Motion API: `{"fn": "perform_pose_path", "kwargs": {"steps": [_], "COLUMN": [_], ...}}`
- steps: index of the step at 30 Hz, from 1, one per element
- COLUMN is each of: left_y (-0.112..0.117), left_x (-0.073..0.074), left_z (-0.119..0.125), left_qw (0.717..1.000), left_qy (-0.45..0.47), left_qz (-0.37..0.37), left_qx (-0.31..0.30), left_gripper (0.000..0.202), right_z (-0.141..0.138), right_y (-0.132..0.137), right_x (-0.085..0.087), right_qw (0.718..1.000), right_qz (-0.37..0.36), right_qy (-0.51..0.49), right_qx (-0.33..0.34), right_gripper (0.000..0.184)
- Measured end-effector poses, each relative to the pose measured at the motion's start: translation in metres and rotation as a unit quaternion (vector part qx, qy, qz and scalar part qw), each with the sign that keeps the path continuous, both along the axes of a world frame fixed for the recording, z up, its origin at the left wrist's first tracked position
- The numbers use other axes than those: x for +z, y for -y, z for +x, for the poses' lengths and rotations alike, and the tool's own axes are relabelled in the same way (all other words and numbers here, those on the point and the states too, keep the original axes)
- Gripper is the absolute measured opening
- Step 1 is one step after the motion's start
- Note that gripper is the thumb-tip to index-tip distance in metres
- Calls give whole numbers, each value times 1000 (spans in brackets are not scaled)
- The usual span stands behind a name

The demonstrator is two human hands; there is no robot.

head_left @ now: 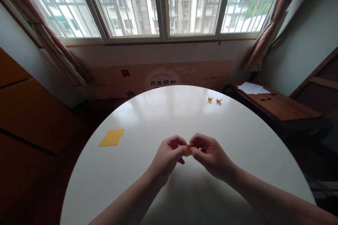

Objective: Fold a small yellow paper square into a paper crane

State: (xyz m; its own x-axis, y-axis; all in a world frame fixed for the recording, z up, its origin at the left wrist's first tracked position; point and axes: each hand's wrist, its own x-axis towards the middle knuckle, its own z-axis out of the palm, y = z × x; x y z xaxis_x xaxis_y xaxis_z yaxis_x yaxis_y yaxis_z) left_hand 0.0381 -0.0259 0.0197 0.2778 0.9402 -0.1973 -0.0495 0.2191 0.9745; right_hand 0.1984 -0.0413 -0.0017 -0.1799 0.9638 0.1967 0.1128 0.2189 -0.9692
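A small folded piece of orange paper [189, 150] is pinched between my two hands above the white round table [148, 112]. My left hand [170, 153] grips its left side with thumb and fingertips. On its right side, my right hand [208, 153] holds it the same way. The fingers cover much of the paper, so its full shape is hidden. Two small folded orange paper birds, a left one [210, 100] and a right one [219, 102], stand near the far right part of the tabletop.
A stack of yellow paper sheets [112, 137] lies on the table's left side. Beyond the far edge stands a printed cardboard panel [211, 74] under the barred window. To the right, a wooden side table [287, 107] bears white papers [252, 88] and a dark pen [265, 99].
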Motion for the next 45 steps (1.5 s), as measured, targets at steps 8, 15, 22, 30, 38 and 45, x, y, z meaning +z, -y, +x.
{"fn": "perform_pose_path", "kwargs": {"steps": [8,15,22,30,38,45], "left_y": [0,0,-1,0,0,0], "left_x": [0,-1,-2,-2,0,-2], "left_z": [0,-1,-1,1,1,1], "left_qw": [1000,999,999,998,996,997], "left_qy": [5,29,23,42,64,57], "left_qz": [-19,-43,-25,-33,-65,-57], "left_qx": [8,5,3,21,5,7], "left_gripper": [13,14,16,13,14,14], "right_z": [-4,-4,-5,-9,-9,-11], "right_y": [2,3,0,1,3,3], "right_x": [-3,0,-2,-4,-8,-8], "right_qw": [999,999,999,999,998,998], "right_qz": [26,31,15,15,23,28], "right_qy": [-11,6,-15,-39,-43,-37], "right_qx": [-20,-18,-26,-28,-34,-38], "right_gripper": [7,8,7,5,6,10]}}
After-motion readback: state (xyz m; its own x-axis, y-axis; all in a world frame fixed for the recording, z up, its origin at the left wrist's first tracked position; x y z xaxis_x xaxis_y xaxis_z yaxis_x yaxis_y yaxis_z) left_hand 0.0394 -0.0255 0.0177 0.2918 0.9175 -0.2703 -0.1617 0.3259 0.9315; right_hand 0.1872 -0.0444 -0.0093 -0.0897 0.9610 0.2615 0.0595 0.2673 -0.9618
